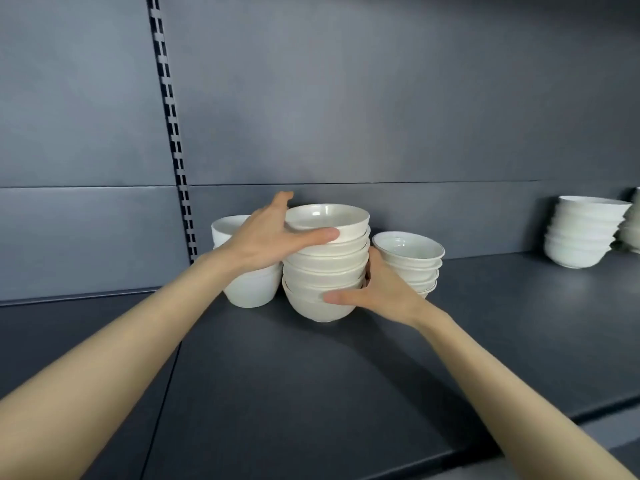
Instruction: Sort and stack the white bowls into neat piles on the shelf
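Note:
A tall pile of several cream-white bowls [325, 268] stands on the dark grey shelf [311, 393], near its back. My left hand [266, 237] grips the top bowl's rim, thumb across the front and fingers behind. My right hand [377, 292] holds the pile's lowest bowl from the right side, thumb on its front. A second pile of white bowls [249, 289] stands just left of it, partly hidden by my left hand. A shorter pile of smaller white bowls [412, 261] sits right behind my right hand.
At the far right of the shelf stands another pile of white bowls [581, 237], with the edge of one more pile [632, 230] cut off by the frame. A slotted upright [173, 133] runs down the grey back panel. The shelf's front edge [519, 455] is at lower right.

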{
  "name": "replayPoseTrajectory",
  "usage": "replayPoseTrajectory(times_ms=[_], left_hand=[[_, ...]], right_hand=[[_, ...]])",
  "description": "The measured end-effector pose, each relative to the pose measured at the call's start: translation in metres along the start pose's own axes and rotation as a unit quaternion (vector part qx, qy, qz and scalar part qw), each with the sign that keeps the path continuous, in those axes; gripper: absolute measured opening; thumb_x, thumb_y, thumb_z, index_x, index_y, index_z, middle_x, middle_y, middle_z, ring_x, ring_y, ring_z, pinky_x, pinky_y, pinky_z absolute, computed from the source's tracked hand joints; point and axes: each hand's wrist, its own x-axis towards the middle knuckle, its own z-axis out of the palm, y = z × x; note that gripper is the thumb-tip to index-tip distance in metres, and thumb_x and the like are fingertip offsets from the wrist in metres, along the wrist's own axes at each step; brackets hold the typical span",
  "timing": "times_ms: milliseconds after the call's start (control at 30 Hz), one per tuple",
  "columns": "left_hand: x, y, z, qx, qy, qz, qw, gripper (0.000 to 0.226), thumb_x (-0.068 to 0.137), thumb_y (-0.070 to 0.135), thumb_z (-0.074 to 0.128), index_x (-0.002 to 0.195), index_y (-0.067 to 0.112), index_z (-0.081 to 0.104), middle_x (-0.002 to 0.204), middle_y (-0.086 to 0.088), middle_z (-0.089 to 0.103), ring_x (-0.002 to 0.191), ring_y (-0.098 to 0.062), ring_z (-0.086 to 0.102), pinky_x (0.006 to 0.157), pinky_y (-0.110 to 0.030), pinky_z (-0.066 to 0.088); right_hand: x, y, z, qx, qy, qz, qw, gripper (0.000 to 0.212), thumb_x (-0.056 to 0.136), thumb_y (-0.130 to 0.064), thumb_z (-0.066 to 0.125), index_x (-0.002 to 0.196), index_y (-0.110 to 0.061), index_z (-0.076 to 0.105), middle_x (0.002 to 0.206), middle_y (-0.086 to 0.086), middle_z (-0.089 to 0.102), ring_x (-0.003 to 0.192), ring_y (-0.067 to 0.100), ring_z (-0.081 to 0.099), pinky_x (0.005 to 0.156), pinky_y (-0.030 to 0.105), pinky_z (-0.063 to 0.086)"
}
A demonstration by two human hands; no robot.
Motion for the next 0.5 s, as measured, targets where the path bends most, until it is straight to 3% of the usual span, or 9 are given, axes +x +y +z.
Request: replayPoseTrajectory(times_ms=[100, 233, 333, 500], left_hand=[[0.003, -0.003, 0.004, -0.011, 0.027, 0.007, 1.0, 0.133, 0.04, 0.086, 0.061, 0.149, 0.019, 0.023, 0.147, 0.005, 0.042, 0.133, -0.017, 0.042, 0.108, -0.041, 0.039], [0.002, -0.002, 0.007, -0.016, 0.052, 0.007, 0.998, 0.133, 0.04, 0.084, 0.062, 0.148, 0.016, 0.027, 0.145, 0.004, 0.044, 0.131, -0.016, 0.044, 0.108, -0.04, 0.04], [-0.001, 0.001, 0.01, -0.021, 0.057, -0.002, 0.998, 0.132, 0.041, 0.083, 0.064, 0.147, 0.014, 0.028, 0.144, 0.003, 0.045, 0.129, -0.016, 0.046, 0.107, -0.037, 0.041], [-0.013, 0.01, 0.02, -0.08, 0.084, -0.034, 0.993, 0.126, 0.049, 0.072, 0.078, 0.146, 0.009, 0.028, 0.129, 0.005, 0.052, 0.116, -0.011, 0.051, 0.095, -0.023, 0.042]], right_hand=[[0.004, 0.004, 0.0, 0.03, -0.01, -0.026, 0.999, 0.077, 0.067, -0.016, 0.087, 0.126, -0.037, 0.042, 0.122, -0.017, 0.061, 0.113, -0.004, 0.057, 0.09, 0.017, 0.049], [0.007, 0.011, -0.002, 0.049, -0.021, -0.039, 0.998, 0.077, 0.066, -0.019, 0.088, 0.126, -0.036, 0.042, 0.121, -0.018, 0.062, 0.11, -0.005, 0.058, 0.087, 0.017, 0.05], [0.009, 0.017, -0.003, 0.054, -0.026, -0.042, 0.997, 0.078, 0.066, -0.022, 0.088, 0.125, -0.038, 0.039, 0.118, -0.024, 0.058, 0.108, -0.011, 0.056, 0.08, 0.009, 0.048], [0.012, 0.025, -0.004, 0.05, -0.042, -0.032, 0.997, 0.106, 0.057, -0.033, 0.091, 0.141, -0.028, 0.027, 0.126, -0.024, 0.049, 0.117, -0.002, 0.051, 0.097, 0.026, 0.047]])
